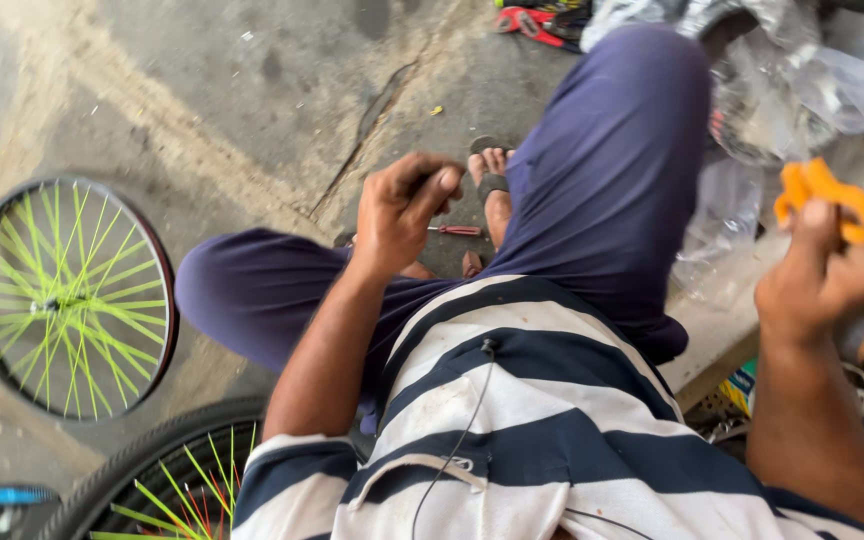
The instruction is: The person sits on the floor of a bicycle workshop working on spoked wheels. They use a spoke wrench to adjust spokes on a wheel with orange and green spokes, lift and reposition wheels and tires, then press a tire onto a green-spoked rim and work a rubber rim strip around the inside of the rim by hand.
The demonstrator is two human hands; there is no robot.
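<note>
At the right edge of the frame, the right hand (820,275) is clamped around orange-handled scissors (829,195), holding them up above a pale worktop (727,325) strewn with clear plastic wrapping (782,90). In the centre, the left hand (402,210) hangs over the person's purple-trousered knee, fingers curled together on nothing that can be made out. Just below it, a small red-handled tool (457,230) lies on the concrete floor (202,90). At the left stands a bicycle wheel (72,298) with bright yellow-green spokes.
</note>
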